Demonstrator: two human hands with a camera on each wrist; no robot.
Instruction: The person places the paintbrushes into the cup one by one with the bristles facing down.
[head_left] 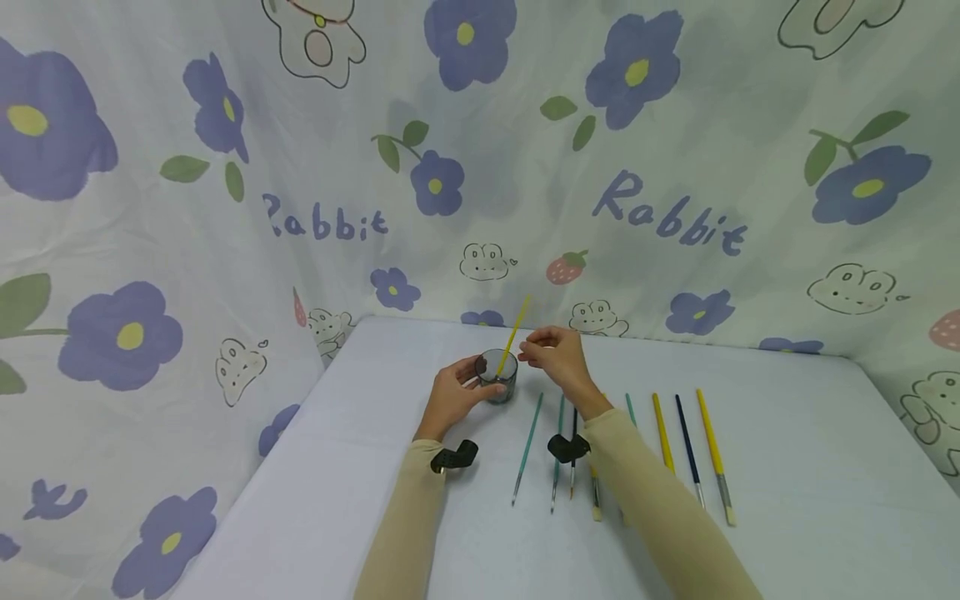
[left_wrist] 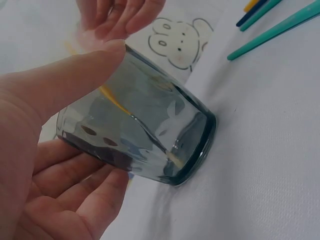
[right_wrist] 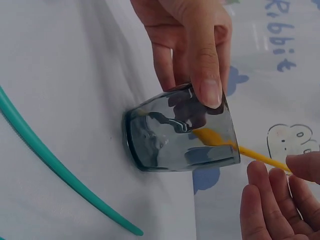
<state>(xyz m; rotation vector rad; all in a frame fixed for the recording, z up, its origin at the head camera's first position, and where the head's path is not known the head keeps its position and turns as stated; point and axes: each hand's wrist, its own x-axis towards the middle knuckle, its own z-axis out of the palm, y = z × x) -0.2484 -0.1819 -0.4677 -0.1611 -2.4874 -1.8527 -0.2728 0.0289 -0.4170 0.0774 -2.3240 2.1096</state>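
My left hand [head_left: 457,393] grips a smoky grey glass tumbler [head_left: 498,390], thumb on the near side and fingers around the far side. The tumbler stands upright, its base right at the tabletop. Leaning inside it is a yellow paintbrush [head_left: 514,332], bristles down at the bottom, with the handle sticking up above the rim. Just right of that handle is my right hand [head_left: 558,358], its fingers loosely bent and nothing held between them. In the right wrist view the thumb and fingertips [right_wrist: 258,175] of this hand overlap the handle's upper part.
Several paintbrushes lie in a row on the white table [head_left: 795,442], handles pointing away: a teal brush [head_left: 528,446] at the left, a dark blue brush [head_left: 687,446] and a yellow brush [head_left: 712,442] at the right. My right sleeve covers some. A patterned curtain [head_left: 510,167] hangs behind.
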